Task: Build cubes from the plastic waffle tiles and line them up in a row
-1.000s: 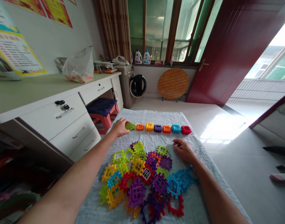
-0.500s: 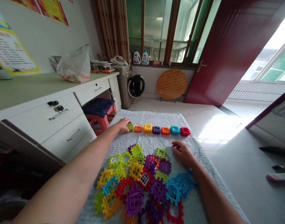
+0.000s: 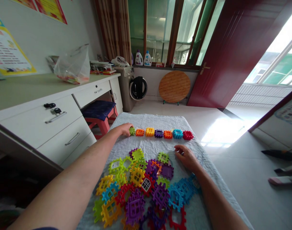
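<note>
My left hand (image 3: 125,129) has its fingers round the green block (image 3: 131,131), left end of the block row (image 3: 158,133). Right hand (image 3: 186,156) empty, fingers loosely curled, just above the blue pieces (image 3: 181,191). Loose pile (image 3: 138,182) lies between my forearms; stool (image 3: 99,111) beyond cloth's left edge.
</note>
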`<move>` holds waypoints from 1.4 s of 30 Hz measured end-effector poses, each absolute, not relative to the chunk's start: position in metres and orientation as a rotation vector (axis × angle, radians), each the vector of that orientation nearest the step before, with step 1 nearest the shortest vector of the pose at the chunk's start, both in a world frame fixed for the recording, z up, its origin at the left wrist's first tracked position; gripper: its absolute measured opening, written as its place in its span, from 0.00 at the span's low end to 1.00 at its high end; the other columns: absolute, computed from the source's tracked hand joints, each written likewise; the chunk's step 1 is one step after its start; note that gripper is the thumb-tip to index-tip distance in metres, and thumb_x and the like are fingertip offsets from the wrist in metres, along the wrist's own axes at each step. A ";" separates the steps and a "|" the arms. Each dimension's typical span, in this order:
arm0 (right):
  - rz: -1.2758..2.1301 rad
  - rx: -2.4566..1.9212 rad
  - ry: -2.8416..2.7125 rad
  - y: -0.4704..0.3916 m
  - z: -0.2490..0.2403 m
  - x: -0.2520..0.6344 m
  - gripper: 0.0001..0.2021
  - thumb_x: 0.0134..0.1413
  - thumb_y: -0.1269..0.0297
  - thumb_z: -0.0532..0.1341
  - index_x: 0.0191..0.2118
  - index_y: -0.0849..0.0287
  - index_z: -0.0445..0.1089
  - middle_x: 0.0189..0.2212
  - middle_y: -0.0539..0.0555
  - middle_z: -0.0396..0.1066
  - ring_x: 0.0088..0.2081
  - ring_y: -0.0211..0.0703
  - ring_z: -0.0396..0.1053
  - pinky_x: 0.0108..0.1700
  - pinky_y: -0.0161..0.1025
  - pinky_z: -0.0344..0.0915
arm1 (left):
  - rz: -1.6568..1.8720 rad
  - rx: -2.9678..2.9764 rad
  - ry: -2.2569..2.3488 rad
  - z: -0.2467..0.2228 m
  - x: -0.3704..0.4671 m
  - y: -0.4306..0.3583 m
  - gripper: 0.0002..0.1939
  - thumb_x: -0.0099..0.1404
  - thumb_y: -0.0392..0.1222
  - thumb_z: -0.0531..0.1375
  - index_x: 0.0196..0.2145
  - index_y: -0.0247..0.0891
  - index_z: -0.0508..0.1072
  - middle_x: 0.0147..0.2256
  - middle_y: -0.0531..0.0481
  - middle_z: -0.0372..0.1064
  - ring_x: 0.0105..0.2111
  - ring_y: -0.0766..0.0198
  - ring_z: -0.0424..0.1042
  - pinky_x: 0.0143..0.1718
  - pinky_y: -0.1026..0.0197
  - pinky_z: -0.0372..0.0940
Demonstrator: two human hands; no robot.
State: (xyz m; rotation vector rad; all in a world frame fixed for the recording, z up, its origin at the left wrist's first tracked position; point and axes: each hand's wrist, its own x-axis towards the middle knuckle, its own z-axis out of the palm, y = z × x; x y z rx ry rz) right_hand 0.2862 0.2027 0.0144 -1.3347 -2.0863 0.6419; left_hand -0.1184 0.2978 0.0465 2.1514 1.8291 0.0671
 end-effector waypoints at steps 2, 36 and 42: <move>0.647 -1.332 -2.084 0.202 0.015 0.286 0.14 0.49 0.65 0.55 0.42 0.60 0.69 0.35 0.54 0.71 0.32 0.40 0.67 0.36 0.38 0.64 | 0.060 2.151 1.835 0.048 -0.117 0.296 0.29 0.35 0.34 0.60 0.41 0.39 0.71 0.44 0.47 0.70 0.43 0.52 0.70 0.41 0.62 0.64; 0.399 -1.166 -2.452 0.169 0.035 0.239 0.18 0.49 0.64 0.62 0.48 0.60 0.68 0.43 0.58 0.70 0.45 0.51 0.64 0.50 0.47 0.61 | 0.393 2.227 1.738 0.082 -0.043 0.099 0.22 0.60 0.38 0.53 0.52 0.36 0.67 0.52 0.43 0.66 0.53 0.56 0.64 0.56 0.55 0.56; 0.402 -1.125 -2.340 0.177 0.022 0.246 0.26 0.48 0.67 0.60 0.55 0.59 0.62 0.50 0.59 0.66 0.52 0.52 0.61 0.55 0.49 0.59 | 0.396 2.301 1.467 0.079 -0.028 0.100 0.24 0.58 0.30 0.51 0.52 0.43 0.68 0.55 0.51 0.65 0.58 0.60 0.58 0.61 0.53 0.51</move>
